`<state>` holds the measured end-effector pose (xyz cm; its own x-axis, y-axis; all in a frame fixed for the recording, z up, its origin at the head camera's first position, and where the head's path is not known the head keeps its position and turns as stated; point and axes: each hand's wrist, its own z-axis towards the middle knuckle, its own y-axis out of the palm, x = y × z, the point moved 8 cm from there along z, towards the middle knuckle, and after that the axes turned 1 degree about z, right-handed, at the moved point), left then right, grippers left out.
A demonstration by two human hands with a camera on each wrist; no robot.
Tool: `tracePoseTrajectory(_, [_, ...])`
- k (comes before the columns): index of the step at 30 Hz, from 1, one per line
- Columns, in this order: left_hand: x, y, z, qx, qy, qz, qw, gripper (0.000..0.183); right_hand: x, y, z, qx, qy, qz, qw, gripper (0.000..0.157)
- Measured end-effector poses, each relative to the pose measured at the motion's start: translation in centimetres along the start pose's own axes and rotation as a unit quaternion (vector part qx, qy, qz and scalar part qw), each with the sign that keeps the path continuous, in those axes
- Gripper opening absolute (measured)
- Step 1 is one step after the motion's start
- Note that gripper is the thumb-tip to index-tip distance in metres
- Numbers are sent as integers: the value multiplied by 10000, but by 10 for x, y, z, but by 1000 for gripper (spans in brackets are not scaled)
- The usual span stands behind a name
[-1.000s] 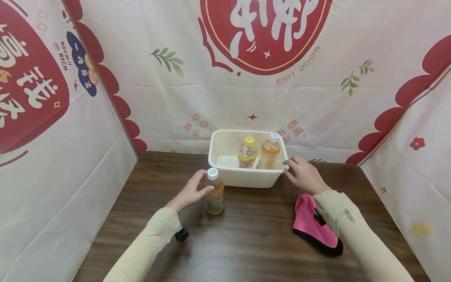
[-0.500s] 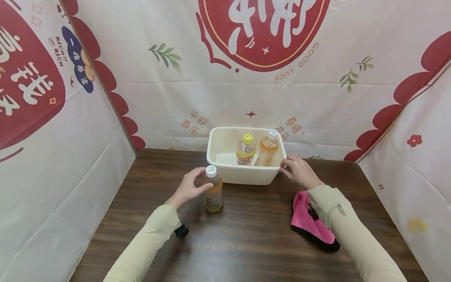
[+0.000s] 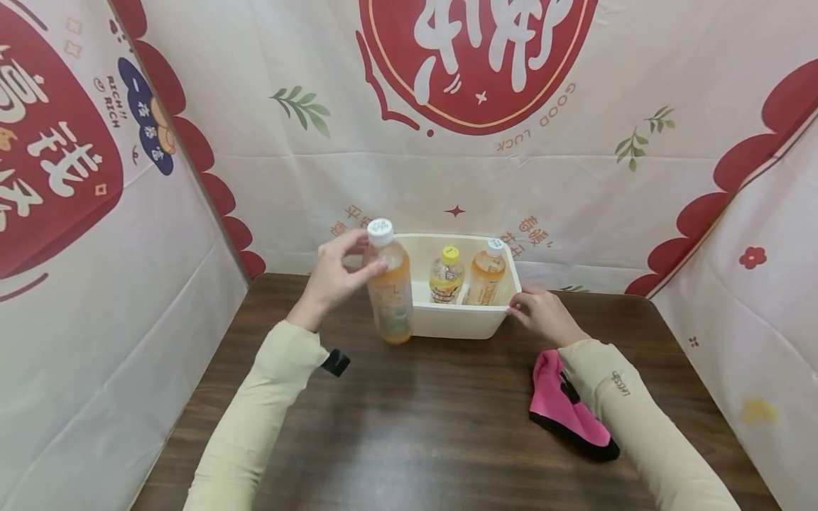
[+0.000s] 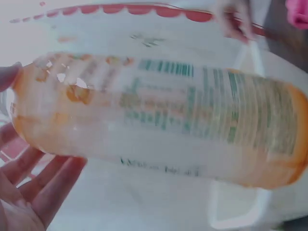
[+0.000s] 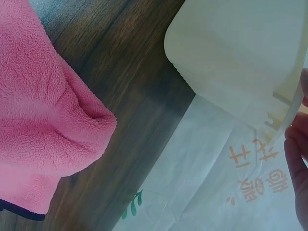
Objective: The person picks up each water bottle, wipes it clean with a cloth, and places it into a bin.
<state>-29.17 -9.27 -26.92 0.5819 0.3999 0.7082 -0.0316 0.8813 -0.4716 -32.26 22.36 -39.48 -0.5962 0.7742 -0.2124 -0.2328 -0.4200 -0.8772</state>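
My left hand [image 3: 335,273] grips an orange drink bottle [image 3: 391,294] with a white cap near its top. The bottle hangs nearly upright above the table, in front of the white bin's left end; its printed label and barcode fill the left wrist view, blurred. My right hand [image 3: 540,312] pinches the rim of the white bin [image 3: 456,323] at its front right corner, also at the right edge of the right wrist view. Inside the bin stand a yellow-capped bottle [image 3: 446,279] and a second orange drink bottle [image 3: 486,277] with a white cap.
A pink cloth [image 3: 565,408] with black trim lies on the brown wooden table [image 3: 409,433], beside my right forearm. Printed fabric [image 3: 287,184] hangs behind the table and along both sides. The bin stands near the table's back edge.
My left hand has lifted the orange drink bottle off the table, up and towards the bin. My right hand has settled on the bin's rim; the bin and its bottles stay put.
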Motion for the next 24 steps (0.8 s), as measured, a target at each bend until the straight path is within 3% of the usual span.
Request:
tracePoseTrajectory(3, [13, -5, 20, 173, 109, 107, 9997, 45, -1, 0, 0, 52, -85, -61, 9999, 13])
tracePoseTrajectory(6, [14, -4, 35, 291, 24, 221, 9993, 46, -1, 0, -1, 87, -122, -38, 9999, 13])
tracePoseTrajectory(13, [-23, 17, 53, 373, -446, 602, 9965, 48, -2, 0, -3, 219, -142, -77, 9996, 13])
tracePoseTrajectory(19, [-47, 26, 58, 756, -669, 465, 9938, 48, -3, -1, -3, 302, -107, -102, 9994, 13])
tracePoseTrajectory(24, [-68, 46, 59, 629, -951, 598, 9917, 50, -2, -2, -4, 347, -62, -117, 9993, 14])
